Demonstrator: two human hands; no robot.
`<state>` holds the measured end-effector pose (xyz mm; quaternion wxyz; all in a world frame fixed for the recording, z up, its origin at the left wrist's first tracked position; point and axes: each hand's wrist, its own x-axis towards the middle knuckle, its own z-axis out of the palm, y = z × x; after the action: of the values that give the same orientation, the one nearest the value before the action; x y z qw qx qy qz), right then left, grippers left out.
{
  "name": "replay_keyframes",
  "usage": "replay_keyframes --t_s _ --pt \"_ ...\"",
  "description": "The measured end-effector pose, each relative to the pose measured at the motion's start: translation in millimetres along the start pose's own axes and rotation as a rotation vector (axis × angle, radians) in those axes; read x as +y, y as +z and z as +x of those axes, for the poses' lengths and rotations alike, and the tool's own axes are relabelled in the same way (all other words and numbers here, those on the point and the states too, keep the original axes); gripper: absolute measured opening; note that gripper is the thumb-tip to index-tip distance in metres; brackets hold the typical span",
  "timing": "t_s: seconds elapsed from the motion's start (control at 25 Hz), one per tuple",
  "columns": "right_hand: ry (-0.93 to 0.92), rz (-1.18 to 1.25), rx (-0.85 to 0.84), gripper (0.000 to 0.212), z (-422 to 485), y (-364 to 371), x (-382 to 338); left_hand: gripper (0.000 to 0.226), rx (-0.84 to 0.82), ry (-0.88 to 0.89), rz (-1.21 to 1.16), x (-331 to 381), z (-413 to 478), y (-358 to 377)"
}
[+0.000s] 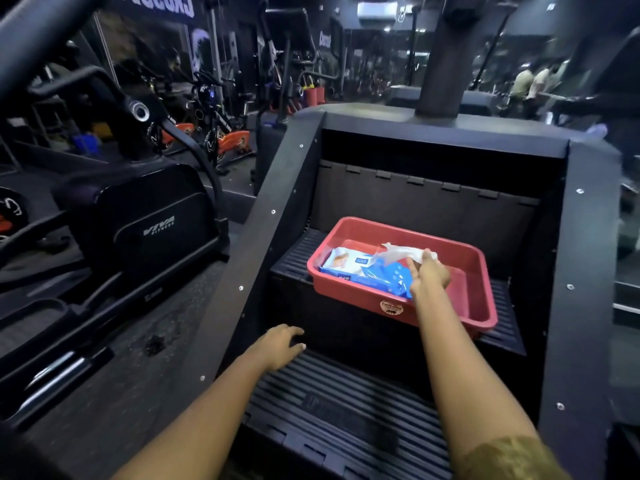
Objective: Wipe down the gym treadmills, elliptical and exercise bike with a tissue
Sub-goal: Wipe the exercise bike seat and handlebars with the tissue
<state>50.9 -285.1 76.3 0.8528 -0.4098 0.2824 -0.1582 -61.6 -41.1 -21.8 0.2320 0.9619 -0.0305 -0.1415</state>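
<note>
A red plastic tray (481,289) sits on the upper step of a black stair-climber machine (381,403). Inside it lie a white-and-blue wipes pack (346,263) and a blue wipes pack (389,277). My right hand (427,271) reaches into the tray and pinches a white tissue (401,252) that rises out of the blue pack. My left hand (280,344) hovers over the near edge of the lower step, fingers relaxed and holding nothing. An elliptical (145,220) stands to the left.
The stair-climber's side rails (263,237) flank the steps on both sides. Orange exercise bikes (232,140) stand at the back left. People stand at the far right by another machine. Dark floor lies between the elliptical and the stair-climber.
</note>
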Motion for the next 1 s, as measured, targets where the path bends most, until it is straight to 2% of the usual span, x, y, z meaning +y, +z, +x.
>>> replay_keyframes --t_s 0.08,0.2,0.28,0.44,0.64,0.8,1.0 --pt "0.082 0.095 -0.032 0.004 -25.1 -18.0 0.2 0.048 -0.006 0.005 -0.005 5.1 -6.7 1.2" --pt "0.126 0.057 -0.167 0.008 -63.0 -44.5 17.8 0.049 -0.015 0.01 0.001 8.3 -24.8 2.4" --pt "0.083 -0.062 -0.285 0.012 -94.2 -62.8 31.8 0.049 0.0 0.01 -0.008 0.8 -45.8 4.3" --pt "-0.081 -0.507 -0.514 0.015 -165.9 -98.3 77.8 0.048 0.016 -0.058 -0.06 -47.0 -114.2 23.7" --pt "-0.075 -0.924 -0.796 0.019 -265.3 -150.0 180.7 0.046 0.078 -0.202 -0.109 -138.3 -251.2 71.6" --pt "-0.074 -1.233 -1.052 0.024 -387.7 -184.7 259.3 0.047 0.087 -0.424 -0.14 -211.2 -402.1 113.6" --pt "-0.088 -1.364 -1.368 0.019 -553.5 -192.2 330.5 0.046 0.207 -0.693 -0.251 -277.8 -585.8 132.2"
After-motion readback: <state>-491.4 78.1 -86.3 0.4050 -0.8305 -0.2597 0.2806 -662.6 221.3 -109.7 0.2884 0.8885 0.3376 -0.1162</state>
